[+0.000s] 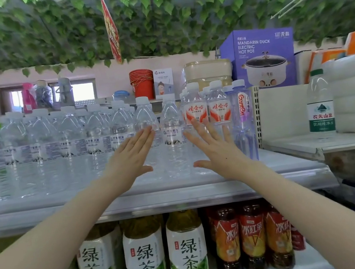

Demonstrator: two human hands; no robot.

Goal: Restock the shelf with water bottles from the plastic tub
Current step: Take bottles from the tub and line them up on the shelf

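A long row of clear water bottles [72,148] with white caps stands on the grey shelf [157,195]. The rightmost of them, a clear water bottle [173,135], stands between my two hands. My left hand [132,153] is flat with straight fingers just left of it, in front of the neighbouring bottle. My right hand [215,145] is flat and spread just right of it, in front of red-labelled water bottles [218,108]. Neither hand holds anything. The plastic tub is out of view.
A purple-tinted bottle [243,121] stands at the shelf's right end. Green tea bottles [144,258] and red iced tea bottles [253,237] fill the shelf below. A lone green-labelled bottle [319,104] stands on the right-hand shelf. Boxes and buckets sit behind.
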